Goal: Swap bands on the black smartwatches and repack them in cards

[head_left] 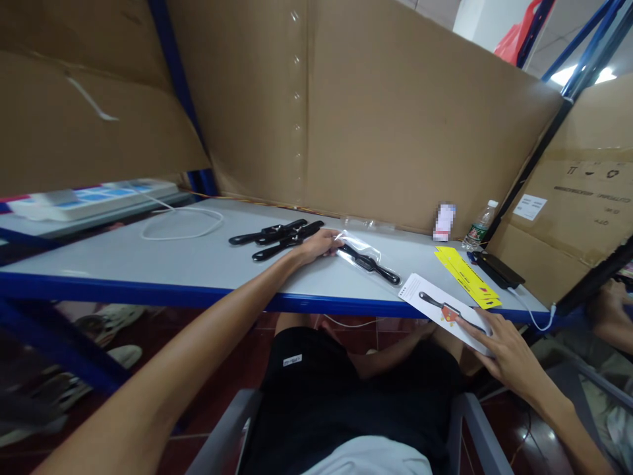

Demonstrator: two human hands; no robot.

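My left hand (320, 244) rests at the table, fingers closed on the end of a clear plastic blister. Inside this blister lies a black spokeshave (366, 262). Just left of that hand, several loose black spokeshaves (287, 239) lie close together, partly overlapping. At the front edge, my right hand (512, 349) grips the near end of a white printed card (430, 305). The card shows a picture of a spokeshave and tilts over the edge. Its upper corner comes close to the blister; I cannot tell whether they touch.
On the grey table (198, 264), yellow printed strips (467, 277) lie at right, beside a dark phone (499, 269) on a white cable. A water bottle (479, 227) stands behind. Cardboard walls (376, 119) enclose the back. Another person's hand (613, 303) shows at far right.
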